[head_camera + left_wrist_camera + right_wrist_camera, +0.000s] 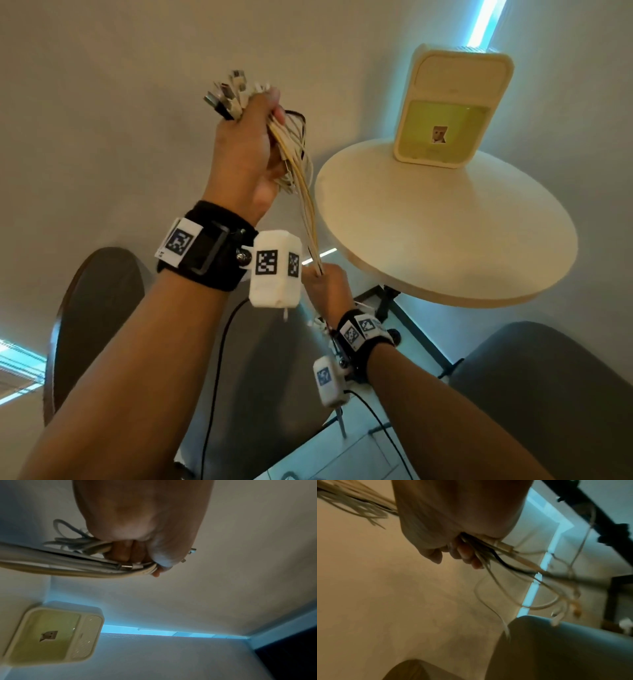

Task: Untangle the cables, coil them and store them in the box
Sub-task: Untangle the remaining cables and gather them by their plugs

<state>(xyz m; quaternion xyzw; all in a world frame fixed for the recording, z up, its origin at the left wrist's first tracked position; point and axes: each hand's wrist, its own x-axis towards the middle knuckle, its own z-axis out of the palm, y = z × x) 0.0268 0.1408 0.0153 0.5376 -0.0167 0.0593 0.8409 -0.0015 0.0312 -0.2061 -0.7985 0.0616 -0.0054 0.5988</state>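
My left hand (253,137) is raised and grips the plug end of a bundle of pale cables (301,192); several connectors (229,92) stick out above the fist. The left wrist view shows the fingers curled round the cables (96,563). The bundle runs down taut to my right hand (325,284), which grips it lower, beside the table edge. Below that fist the loose cable ends (544,585), one of them black, dangle. The cream box (448,113) with a green inside stands open at the back of the round table (445,246); it also shows in the left wrist view (51,635).
A dark chair back (96,308) is at the lower left and a grey chair (548,394) at the lower right. The table's black frame (387,301) stands under its top. Thin black wires (215,377) hang from the wrist cameras.
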